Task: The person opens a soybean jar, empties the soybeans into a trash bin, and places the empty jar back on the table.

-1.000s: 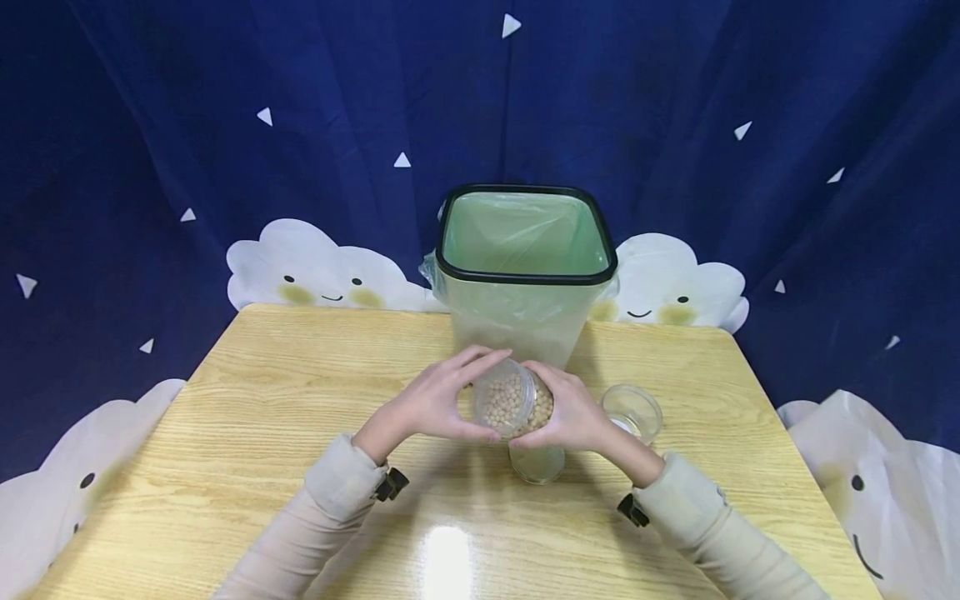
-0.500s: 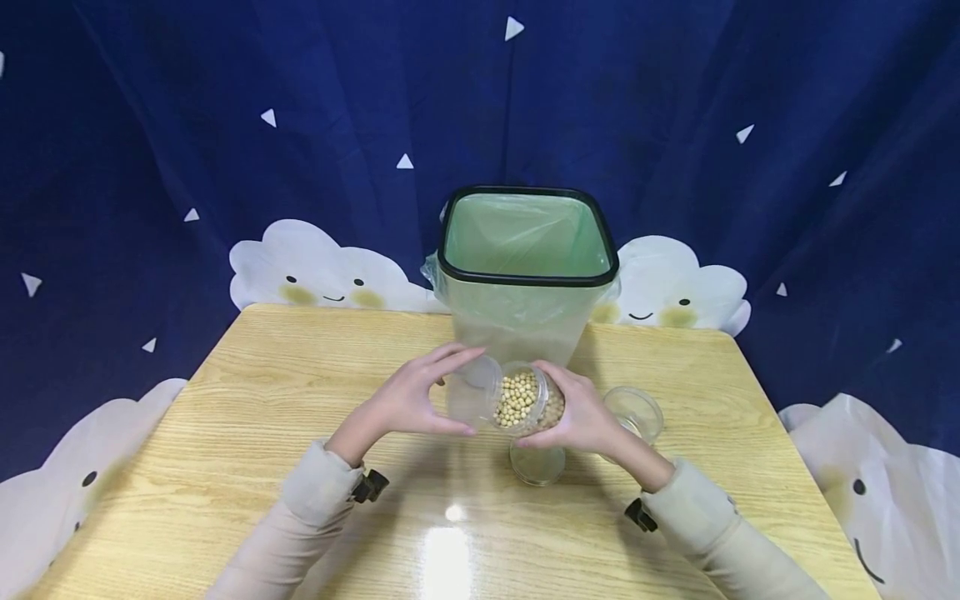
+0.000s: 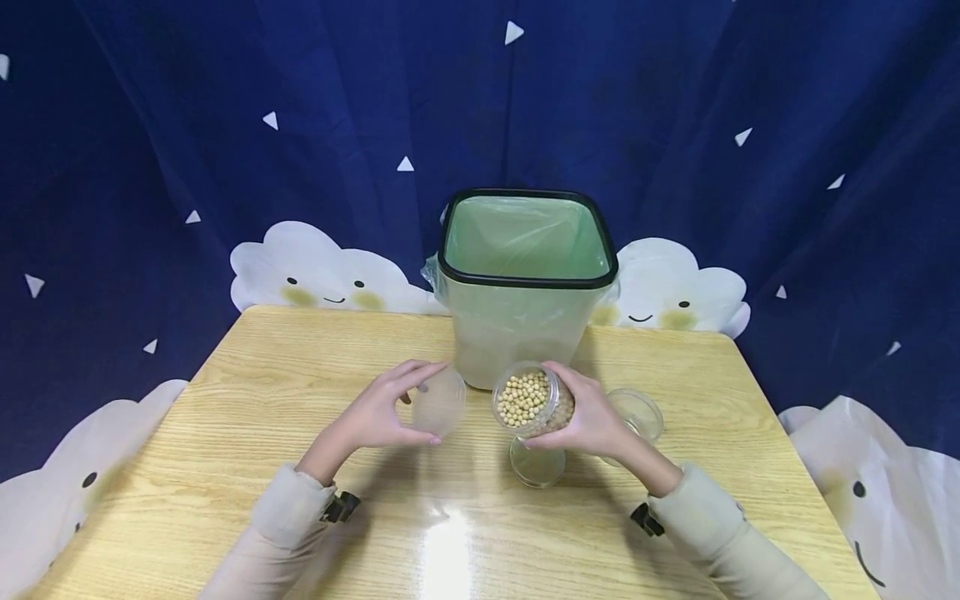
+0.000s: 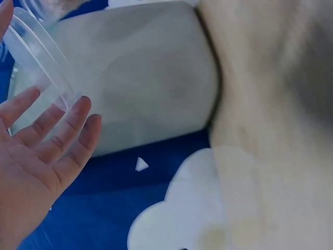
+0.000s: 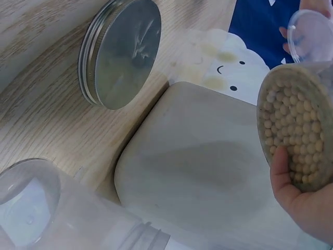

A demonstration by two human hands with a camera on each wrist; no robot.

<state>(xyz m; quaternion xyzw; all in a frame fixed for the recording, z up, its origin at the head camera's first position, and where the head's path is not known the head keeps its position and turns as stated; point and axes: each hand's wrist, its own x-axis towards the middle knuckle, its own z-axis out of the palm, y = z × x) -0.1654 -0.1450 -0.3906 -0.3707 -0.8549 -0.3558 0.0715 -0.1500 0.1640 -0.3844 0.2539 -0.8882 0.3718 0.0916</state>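
A left hand (image 3: 381, 414) holds a translucent lid (image 3: 441, 402) by its edge; apart from it, the right hand (image 3: 590, 414) grips a tilted, open jar (image 3: 557, 407) of pale round beans (image 3: 522, 398) above a wooden table (image 3: 300, 375). Below lies a metal lid (image 3: 538, 470); beyond, another clear jar (image 3: 639, 410), a bag-lined bin (image 3: 517, 325), then a blue curtain (image 3: 337, 108).

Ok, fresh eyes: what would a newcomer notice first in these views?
Probably the pale bin with its black rim, standing at the back of the wooden table. Next, the open, tilted jar of round beige beans in the right hand in front of it, and the clear lid in the left hand.
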